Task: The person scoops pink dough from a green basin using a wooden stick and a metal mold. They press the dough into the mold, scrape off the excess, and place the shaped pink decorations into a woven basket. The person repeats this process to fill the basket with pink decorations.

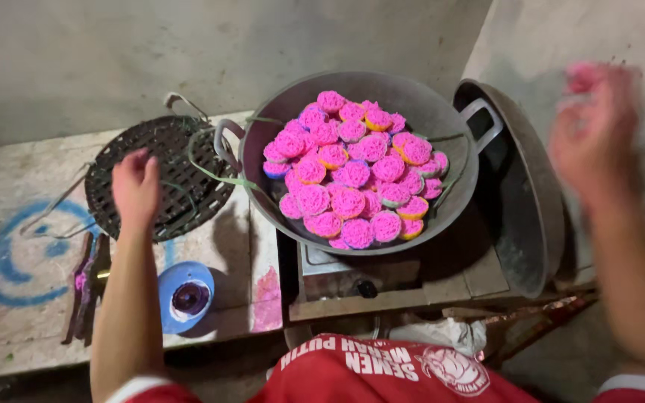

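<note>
While both hands hover clear, pink cakes [352,175] sit heaped in wok [442,112] on stove: left hand [136,186] empty, fingers loosely curled, over far-left round grate [188,201]; right hand [595,138] blurred, grip unclear; judged between handling steps, next needs careful reach into wok

A blue round lid [186,296], a grey pan cover [525,186] leaning against the wall, blue paint scrawl [9,261] on the counter.
</note>
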